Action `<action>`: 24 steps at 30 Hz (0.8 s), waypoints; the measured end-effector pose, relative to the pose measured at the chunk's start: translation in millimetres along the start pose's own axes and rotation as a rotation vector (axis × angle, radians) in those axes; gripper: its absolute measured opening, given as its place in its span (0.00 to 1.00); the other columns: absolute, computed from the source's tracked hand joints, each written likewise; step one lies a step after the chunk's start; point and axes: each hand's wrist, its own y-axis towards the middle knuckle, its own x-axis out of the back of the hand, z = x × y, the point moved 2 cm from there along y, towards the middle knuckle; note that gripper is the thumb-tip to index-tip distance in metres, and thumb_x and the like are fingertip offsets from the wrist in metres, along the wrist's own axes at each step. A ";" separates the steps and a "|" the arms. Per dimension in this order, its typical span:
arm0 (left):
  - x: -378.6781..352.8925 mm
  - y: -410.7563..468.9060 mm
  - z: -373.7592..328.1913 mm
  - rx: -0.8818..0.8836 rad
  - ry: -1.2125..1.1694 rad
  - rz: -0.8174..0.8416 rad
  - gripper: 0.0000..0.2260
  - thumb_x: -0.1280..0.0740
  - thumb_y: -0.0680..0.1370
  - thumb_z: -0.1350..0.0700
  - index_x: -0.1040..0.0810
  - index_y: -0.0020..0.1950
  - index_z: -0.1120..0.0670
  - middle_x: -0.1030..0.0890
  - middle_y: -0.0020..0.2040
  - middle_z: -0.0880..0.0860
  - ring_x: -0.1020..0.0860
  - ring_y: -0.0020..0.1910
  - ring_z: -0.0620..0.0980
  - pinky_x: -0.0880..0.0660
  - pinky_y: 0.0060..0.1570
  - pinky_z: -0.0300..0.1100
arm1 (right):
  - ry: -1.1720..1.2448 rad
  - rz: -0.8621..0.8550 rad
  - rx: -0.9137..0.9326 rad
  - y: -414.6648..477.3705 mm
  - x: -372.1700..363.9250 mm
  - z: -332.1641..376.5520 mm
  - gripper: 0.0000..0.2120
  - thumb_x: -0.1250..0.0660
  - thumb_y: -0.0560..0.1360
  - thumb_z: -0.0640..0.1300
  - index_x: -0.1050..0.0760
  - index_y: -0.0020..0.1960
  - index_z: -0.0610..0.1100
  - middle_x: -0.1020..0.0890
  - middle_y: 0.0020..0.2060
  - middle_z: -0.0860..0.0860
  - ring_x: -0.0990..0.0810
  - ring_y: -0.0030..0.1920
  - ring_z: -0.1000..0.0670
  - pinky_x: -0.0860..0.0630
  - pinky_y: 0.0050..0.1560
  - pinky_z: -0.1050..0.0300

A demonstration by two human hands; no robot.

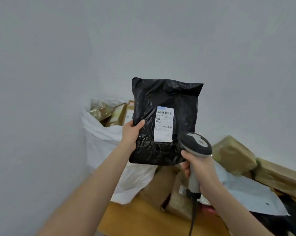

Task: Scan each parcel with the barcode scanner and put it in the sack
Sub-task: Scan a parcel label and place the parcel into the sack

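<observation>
We hold the black parcel [164, 120] upright in our left hand [131, 133], label facing the scanner [195, 145] gripped in our right hand [200, 169].

The left hand [132, 132] holds a parcel [164, 92] upright, centre. Just below and right of it, the right hand [199, 166] holds the scanner [195, 143]. The sack [101, 135] stands behind on the left, boxes [108, 113] in it; more parcels [234, 150] lie piled on the surface [135, 218], right.
</observation>
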 end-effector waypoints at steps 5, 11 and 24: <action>68.5 107.5 -70.9 -0.231 0.013 -0.143 0.07 0.30 0.77 0.57 0.21 0.53 0.57 0.17 0.46 0.52 0.18 0.46 0.50 0.21 0.45 0.41 | 0.018 0.074 0.064 66.9 -100.2 12.1 0.06 0.29 0.75 0.41 0.21 0.41 0.38 0.21 0.24 0.45 0.28 0.21 0.52 0.29 0.24 0.59; 126.9 244.1 -107.8 -0.324 0.082 -0.243 0.15 0.32 0.79 0.55 0.24 0.63 0.60 0.18 0.56 0.55 0.20 0.54 0.53 0.23 0.59 0.49 | 0.034 0.108 0.061 144.5 -205.3 11.0 0.05 0.28 0.74 0.41 0.21 0.45 0.40 0.20 0.26 0.44 0.28 0.21 0.51 0.28 0.23 0.61; 141.4 310.7 16.8 -0.111 1.296 0.013 0.36 0.27 0.73 0.46 0.41 0.73 0.58 0.27 0.65 0.61 0.25 0.62 0.61 0.26 0.55 0.55 | 0.044 -0.050 -0.042 225.2 -222.2 -12.8 0.08 0.27 0.74 0.41 0.22 0.41 0.37 0.22 0.24 0.44 0.29 0.21 0.51 0.29 0.24 0.60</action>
